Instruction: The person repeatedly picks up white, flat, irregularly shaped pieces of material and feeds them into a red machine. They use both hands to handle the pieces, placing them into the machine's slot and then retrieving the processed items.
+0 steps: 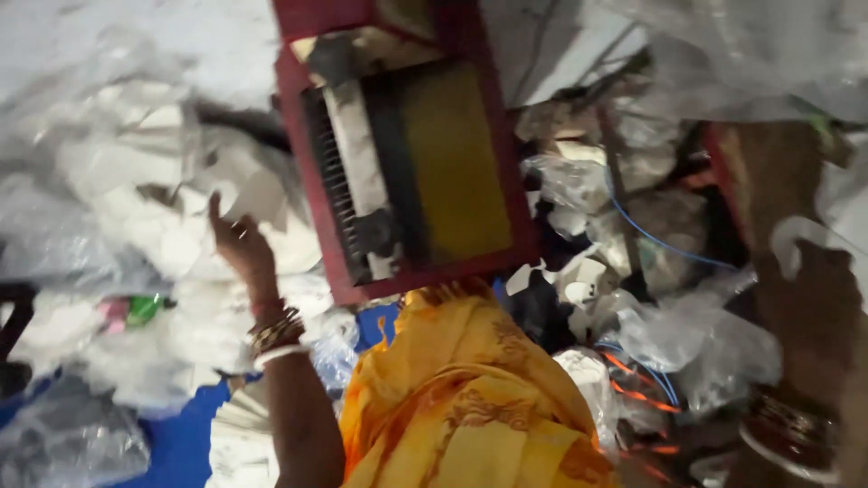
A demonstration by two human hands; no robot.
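I have my left hand (237,242) reaching into the heap of white paper pieces (172,226) just left of the red-framed machine (407,154); its fingers curl loosely onto one piece, though I cannot tell whether they grip it. My right hand is hidden; only the bangled wrist (791,429) shows at the lower right. I judge lifting single sheets works best. Clear plastic bags (696,334) lie right, a green scrap (143,309) left.

Dim, cramped corner: a blue sheet (185,443) covers the floor at the lower left, clear plastic bags (696,334) heaped right, pale wall (561,36) behind.
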